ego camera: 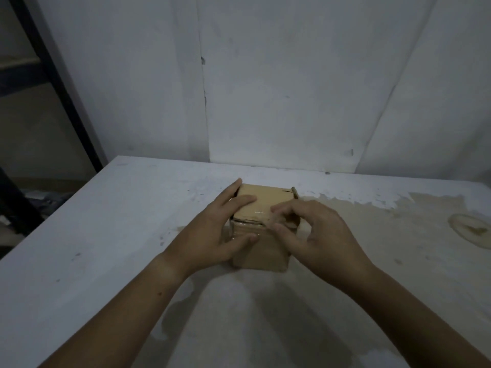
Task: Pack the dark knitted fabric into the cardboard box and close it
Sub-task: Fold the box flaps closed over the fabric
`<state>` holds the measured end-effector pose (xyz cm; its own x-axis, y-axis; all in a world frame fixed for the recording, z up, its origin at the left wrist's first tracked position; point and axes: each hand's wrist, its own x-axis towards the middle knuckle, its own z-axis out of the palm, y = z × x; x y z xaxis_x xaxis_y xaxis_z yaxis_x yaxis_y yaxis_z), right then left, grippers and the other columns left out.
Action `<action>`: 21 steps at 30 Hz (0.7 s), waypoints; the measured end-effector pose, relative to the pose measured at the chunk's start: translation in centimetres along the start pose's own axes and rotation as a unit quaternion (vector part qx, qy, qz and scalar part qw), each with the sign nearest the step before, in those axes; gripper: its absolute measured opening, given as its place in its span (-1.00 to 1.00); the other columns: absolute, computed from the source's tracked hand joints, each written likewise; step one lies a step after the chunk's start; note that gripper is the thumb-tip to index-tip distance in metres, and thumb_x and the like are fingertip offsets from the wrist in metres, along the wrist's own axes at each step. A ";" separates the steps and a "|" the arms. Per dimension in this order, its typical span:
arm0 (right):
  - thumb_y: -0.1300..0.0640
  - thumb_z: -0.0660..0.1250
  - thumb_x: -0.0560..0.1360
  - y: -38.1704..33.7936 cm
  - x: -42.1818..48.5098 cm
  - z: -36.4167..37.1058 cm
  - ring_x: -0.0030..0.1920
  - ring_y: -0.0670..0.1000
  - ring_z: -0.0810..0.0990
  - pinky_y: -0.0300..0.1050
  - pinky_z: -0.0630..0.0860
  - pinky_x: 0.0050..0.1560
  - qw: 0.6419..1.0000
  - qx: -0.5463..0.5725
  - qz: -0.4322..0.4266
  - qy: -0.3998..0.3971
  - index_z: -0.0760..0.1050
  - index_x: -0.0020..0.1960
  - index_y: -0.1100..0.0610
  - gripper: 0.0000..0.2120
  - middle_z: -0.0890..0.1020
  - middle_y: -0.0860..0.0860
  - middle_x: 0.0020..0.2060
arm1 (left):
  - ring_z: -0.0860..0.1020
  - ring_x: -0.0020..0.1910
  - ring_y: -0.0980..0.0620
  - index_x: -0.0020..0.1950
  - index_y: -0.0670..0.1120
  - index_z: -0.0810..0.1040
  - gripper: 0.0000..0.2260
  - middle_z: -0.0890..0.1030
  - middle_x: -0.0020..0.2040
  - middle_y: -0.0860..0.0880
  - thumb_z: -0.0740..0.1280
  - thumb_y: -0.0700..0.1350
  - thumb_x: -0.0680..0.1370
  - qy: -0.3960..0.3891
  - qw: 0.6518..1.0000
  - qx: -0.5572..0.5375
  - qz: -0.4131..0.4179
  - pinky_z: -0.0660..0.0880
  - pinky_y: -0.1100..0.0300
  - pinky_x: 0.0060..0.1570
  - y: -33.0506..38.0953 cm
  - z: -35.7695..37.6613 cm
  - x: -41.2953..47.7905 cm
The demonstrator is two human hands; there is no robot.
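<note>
Cardboard box: the cardboard box (261,254) stands on the white counter (106,235), midway across and nearer the far wall (292,88) than the near edge.
Top flap: the top flap (265,199) lies down over the opening, so what is inside is hidden; a thin gap shows along its front edge.
Right corner: a small side flap (294,193) sticks up at the far right corner.
Left hand: the left hand (220,229) clasps the box's left side, fingers laid over the top and thumb pressed on the front face.
Right hand: the right hand (318,235) has curled fingers and pinches the top flap's front edge near the right corner.
Open room: bare counter lies on both sides and in front of the box; only a narrow strip separates it from the wall.
Counter edges: the left edge runs diagonally, with a dark metal frame (53,75) beyond it.
Surface: a brown worn patch (372,235) spreads to the right of the box.
</note>
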<state>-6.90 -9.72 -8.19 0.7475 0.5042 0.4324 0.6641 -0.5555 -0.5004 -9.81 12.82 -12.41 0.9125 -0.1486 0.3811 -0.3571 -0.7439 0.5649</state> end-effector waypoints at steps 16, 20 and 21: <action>0.12 0.38 0.49 1.2 -2.4 2.9 0.09 0.05 0.59 -0.02 0.42 0.06 0.960 -0.175 -0.212 0.056 0.62 -0.11 0.11 -0.93 0.66 0.03 0.11 | 0.13 0.52 0.24 0.54 0.19 0.18 -0.47 -0.03 0.58 0.28 0.13 0.26 0.58 -0.013 1.000 -0.016 -0.018 0.27 0.20 0.37 0.1 0.7 -0.1; 0.14 0.42 0.47 1.3 -2.4 3.4 0.09 0.09 0.58 0.03 0.43 0.00 0.957 -0.194 -0.210 0.047 0.58 -0.13 0.11 -0.95 0.64 0.05 0.12 | 0.10 0.51 0.31 0.52 0.21 0.23 -0.58 0.00 0.58 0.30 0.10 0.15 0.65 0.001 0.998 -0.039 -0.039 0.26 0.18 0.40 0.0 1.1 -0.1; 0.14 0.44 0.46 1.3 -2.4 3.5 0.09 0.10 0.57 0.03 0.41 0.01 0.957 -0.201 -0.204 0.049 0.58 -0.14 0.11 -0.94 0.63 0.07 0.12 | 0.10 0.51 0.30 0.51 0.22 0.26 -0.60 0.02 0.57 0.30 0.12 0.13 0.65 0.007 0.997 -0.057 -0.046 0.26 0.19 0.40 0.1 1.3 -0.1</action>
<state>-7.90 -9.33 -12.49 0.4096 0.6791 0.6091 0.8372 -0.5450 0.0447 -9.67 11.92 -13.31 0.9402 -0.0738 0.3326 -0.2926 -0.6751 0.6772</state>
